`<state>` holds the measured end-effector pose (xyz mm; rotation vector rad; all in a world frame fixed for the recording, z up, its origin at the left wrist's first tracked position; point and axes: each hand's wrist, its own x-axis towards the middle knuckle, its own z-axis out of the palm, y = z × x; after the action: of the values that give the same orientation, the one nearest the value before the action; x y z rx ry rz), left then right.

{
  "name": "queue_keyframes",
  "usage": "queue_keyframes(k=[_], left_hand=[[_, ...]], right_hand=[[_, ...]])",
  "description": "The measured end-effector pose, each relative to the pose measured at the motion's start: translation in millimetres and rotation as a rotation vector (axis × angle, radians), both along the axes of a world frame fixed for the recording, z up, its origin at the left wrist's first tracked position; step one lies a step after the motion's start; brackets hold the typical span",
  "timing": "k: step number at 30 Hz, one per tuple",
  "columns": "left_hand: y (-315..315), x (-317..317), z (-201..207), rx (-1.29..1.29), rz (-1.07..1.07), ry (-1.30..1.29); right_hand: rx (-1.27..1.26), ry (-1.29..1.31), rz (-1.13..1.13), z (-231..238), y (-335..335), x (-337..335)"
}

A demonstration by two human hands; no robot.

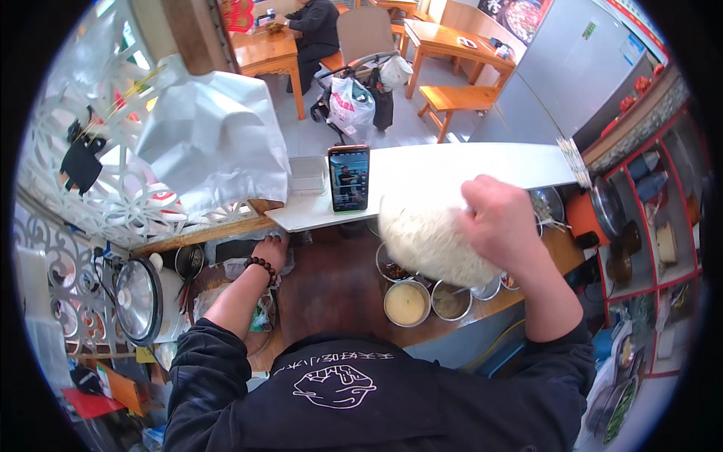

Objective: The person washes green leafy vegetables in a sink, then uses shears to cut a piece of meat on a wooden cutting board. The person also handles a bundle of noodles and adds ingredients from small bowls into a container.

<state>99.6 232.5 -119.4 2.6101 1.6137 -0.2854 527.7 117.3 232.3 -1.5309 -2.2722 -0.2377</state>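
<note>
My right hand [497, 218] is closed in a fist around the top of a bulging bag of pale, stringy food that looks like noodles [429, 237]. The bag hangs tilted above the metal pots and partly hides them; motion blurs it slightly. At the left of the counter my left hand [269, 255], with a dark bead bracelet on the wrist, lies on crumpled clear plastic bags [235, 247]. Its fingers are stretched forward and slightly apart. Under the noodle bag stand a pot of pale yellow liquid [407, 303] and a pot of greyish liquid [452, 303].
A phone [349, 179] stands upright on the white shelf [437, 158]. Clear bags [218, 135] hang at the left. A lidded cooker [138, 301] stands at the left, an orange container [586, 215] at the right. Beyond, a person [316, 30] sits at a wooden table [263, 51].
</note>
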Motion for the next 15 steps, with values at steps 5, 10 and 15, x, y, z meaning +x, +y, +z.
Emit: queue_keyframes(k=[5, 10, 15], left_hand=[[26, 10, -2, -0.243, 0.123, 0.035], [37, 1, -8, -0.309, 0.160, 0.085], [40, 9, 1, -0.303, 0.133, 0.073]], right_hand=[[-0.128, 0.114, 0.174, -40, -31, -37], [-0.309, 0.214, 0.304, -97, -33, -94], [-0.419, 0.221, 0.397, -152, -15, -146]])
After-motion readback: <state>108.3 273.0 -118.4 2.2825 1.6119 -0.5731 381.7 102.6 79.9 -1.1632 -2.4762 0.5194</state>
